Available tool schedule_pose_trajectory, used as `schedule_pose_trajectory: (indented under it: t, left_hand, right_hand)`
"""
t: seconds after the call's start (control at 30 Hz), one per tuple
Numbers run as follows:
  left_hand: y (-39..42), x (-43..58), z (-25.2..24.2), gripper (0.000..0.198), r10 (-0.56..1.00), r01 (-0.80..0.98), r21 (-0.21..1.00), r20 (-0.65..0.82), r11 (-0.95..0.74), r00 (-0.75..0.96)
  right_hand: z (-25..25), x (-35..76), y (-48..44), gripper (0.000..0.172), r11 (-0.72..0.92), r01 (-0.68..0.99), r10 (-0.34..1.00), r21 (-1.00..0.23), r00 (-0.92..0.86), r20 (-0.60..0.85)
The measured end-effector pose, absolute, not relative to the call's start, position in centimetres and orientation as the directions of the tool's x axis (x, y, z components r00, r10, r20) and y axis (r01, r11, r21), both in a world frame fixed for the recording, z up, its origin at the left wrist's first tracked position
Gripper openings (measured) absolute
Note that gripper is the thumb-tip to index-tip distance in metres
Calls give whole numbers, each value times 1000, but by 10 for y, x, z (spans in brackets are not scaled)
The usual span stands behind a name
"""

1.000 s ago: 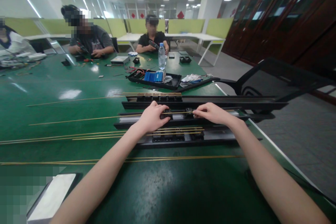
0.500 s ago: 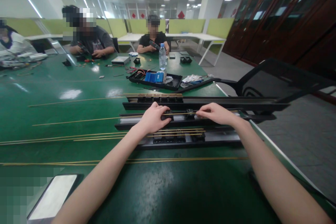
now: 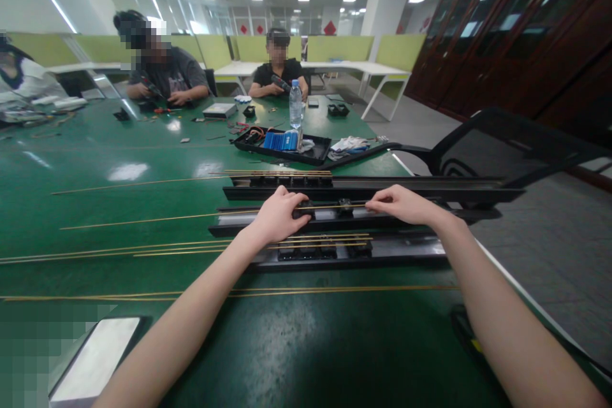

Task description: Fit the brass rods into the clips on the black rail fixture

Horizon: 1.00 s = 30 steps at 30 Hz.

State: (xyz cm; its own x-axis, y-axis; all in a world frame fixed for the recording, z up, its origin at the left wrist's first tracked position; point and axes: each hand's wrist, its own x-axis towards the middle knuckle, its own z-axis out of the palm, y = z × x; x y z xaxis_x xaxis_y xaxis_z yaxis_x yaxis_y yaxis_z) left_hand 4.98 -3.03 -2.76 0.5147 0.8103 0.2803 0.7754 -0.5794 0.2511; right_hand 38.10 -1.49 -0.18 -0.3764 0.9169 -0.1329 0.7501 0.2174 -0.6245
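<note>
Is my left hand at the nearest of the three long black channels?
No, your left hand is at the middle long black channel, holding a small black block.

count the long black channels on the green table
3: the far channel nearest the black tray, the middle channel at the left hand, and the near channel. None looks wholly hidden.

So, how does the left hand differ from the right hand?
The left hand holds a black block, while the right hand pinches a thin golden rod. The left hand's grip is wide; the right hand's is narrow. Both hands are bare, at the middle black rail.
</note>
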Motion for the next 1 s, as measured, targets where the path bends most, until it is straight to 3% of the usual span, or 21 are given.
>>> schedule_pose_trajectory:
  t: [1.0]
  left_hand:
    - [-30, 49, -28, 44, 799, 769, 241, 297, -592, 523]
  right_hand:
    - [8, 423, -15, 52, 111, 811, 934, -575, -283, -218]
